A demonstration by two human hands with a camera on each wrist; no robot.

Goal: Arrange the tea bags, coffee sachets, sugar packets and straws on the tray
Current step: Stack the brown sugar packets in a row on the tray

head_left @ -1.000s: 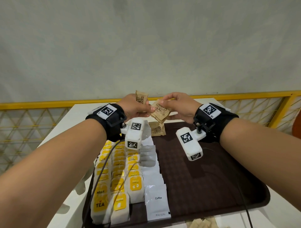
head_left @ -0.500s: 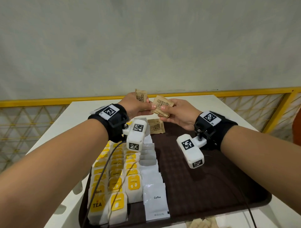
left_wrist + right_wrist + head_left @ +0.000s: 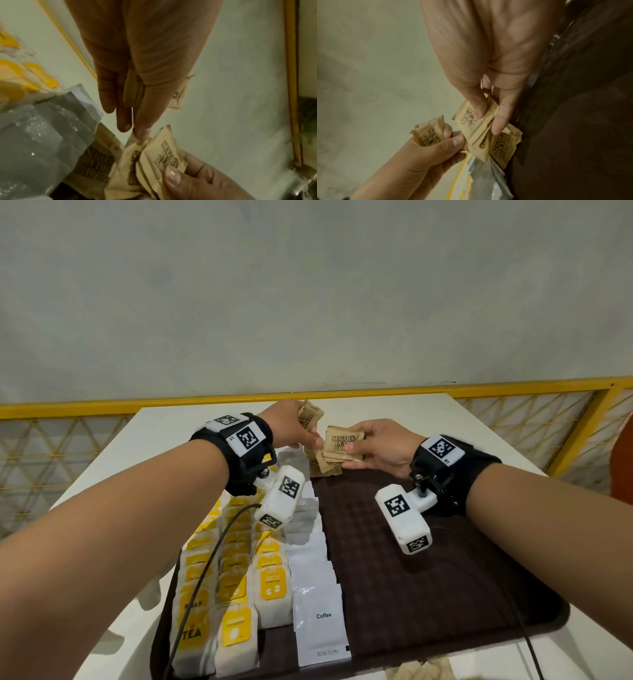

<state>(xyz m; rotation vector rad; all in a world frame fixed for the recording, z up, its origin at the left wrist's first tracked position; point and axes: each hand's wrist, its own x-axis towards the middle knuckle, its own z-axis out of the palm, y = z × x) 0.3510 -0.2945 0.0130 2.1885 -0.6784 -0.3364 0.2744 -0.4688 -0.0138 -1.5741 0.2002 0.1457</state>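
We hold brown sugar packets point(image 3: 343, 444) pinched in both hands, left hand point(image 3: 287, 424) and right hand point(image 3: 383, 447), just above the tray point(image 3: 445, 577)'s far edge, right nearer its bare half.

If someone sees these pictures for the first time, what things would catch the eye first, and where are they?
First, the two hands meeting above the far edge of the brown tray: the left hand and the right hand each pinch brown sugar packets. Next, the neat rows on the tray's left side: yellow-labelled tea bags, with white coffee sachets beside them.
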